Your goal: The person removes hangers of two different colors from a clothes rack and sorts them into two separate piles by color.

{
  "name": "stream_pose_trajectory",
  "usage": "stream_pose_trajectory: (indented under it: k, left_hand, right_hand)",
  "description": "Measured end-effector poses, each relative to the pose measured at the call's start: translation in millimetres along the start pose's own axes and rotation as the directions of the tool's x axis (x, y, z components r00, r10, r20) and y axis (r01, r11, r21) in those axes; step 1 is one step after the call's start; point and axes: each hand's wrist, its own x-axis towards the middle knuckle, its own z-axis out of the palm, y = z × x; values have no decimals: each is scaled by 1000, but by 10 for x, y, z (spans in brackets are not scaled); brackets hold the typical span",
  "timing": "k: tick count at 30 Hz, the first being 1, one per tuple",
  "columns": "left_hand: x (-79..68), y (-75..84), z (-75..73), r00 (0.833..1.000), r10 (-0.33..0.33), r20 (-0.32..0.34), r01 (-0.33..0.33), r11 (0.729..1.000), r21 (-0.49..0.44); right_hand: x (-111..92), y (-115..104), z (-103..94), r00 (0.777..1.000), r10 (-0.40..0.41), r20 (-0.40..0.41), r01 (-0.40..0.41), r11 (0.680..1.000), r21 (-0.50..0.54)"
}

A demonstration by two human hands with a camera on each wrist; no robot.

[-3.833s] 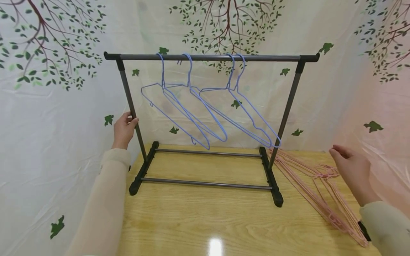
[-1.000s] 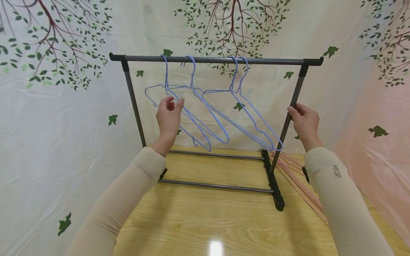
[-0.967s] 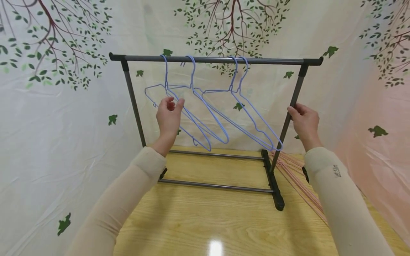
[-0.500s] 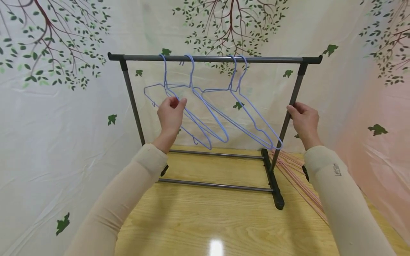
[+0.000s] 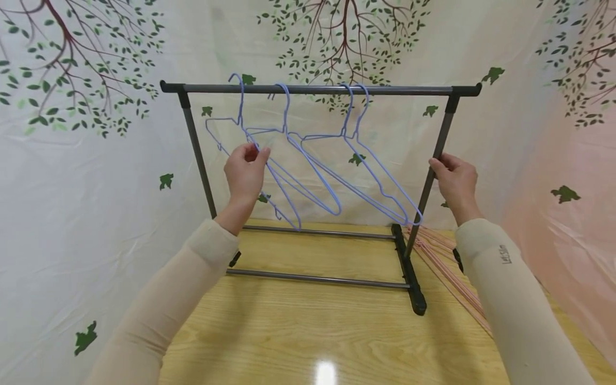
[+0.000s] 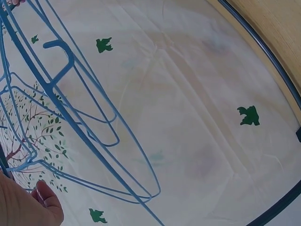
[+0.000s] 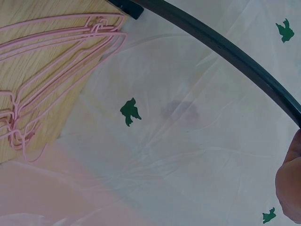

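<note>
My left hand (image 5: 244,175) pinches the leftmost blue wire clothes hanger (image 5: 241,109) by its upper edge in the head view. That hanger's hook is raised above the top rail and tilts left. Several other blue clothes hangers (image 5: 286,115) still hang by their hooks along the dark garment rack (image 5: 313,90). In the left wrist view, my left hand (image 6: 28,202) shows at the lower left below overlapping blue wires. My right hand (image 5: 459,183) grips the right post (image 5: 426,190) of the rack, thumb in front. Its thumb side (image 7: 289,188) shows at the right wrist view's edge.
Pink wire hangers (image 7: 61,70) lie piled on the wooden table (image 5: 308,321), right of the rack, partly hidden behind my right sleeve. A patterned cloth (image 5: 96,214) stands behind and at both sides. The rack's foot (image 5: 409,272) rests on the tabletop.
My left hand let go of the left post earlier, came to the leftmost blue hanger, pinched it and lifted its hook off the rail. My right hand moved from the pink hangers to the right post.
</note>
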Motion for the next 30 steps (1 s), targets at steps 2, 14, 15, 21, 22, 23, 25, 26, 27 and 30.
stream_pose_trajectory:
  k: [2, 14, 15, 21, 22, 23, 25, 26, 27, 30]
  left_hand:
    - [-25, -18, -27, 1000, 13, -1, -13, 1000, 3]
    - [-212, -171, -196, 999, 26, -19, -27, 999, -30]
    - [-225, -184, -204, 999, 26, -18, -27, 999, -34]
    - [-311, -285, -260, 999, 46, -27, -45, 999, 8]
    - [-326, -309, -274, 998, 51, -33, -50, 998, 24]
    - [-342, -332, -288, 998, 57, -39, -55, 998, 38]
    - [-371, -382, -314, 996, 73, -52, -70, 996, 47]
    - [-385, -407, -326, 995, 86, -59, -84, 995, 47]
    - [-399, -432, -339, 993, 100, -66, -97, 994, 45]
    - [-428, -516, -378, 986, 139, -94, -136, 990, 34]
  right_hand:
    - [-6, 4, -4, 1000, -1, 4, 1, 1000, 3]
    - [-49, 22, -29, 999, -38, -4, 38, 999, 10]
    - [-52, 23, -32, 999, -38, -6, 38, 999, 9]
    - [-67, 24, -37, 1000, -23, 2, 23, 1000, 5]
    - [-70, 23, -37, 1000, -22, 4, 22, 1000, 4]
    - [-69, 25, -36, 1000, -22, 5, 22, 1000, 4]
    - [-67, 29, -37, 1000, -25, 3, 25, 1000, 2]
    - [-68, 31, -38, 1000, -28, 0, 28, 1000, 3]
    - [-67, 32, -39, 1000, -31, -4, 31, 1000, 3]
    - [-61, 38, -48, 999, -38, -8, 38, 999, 7]
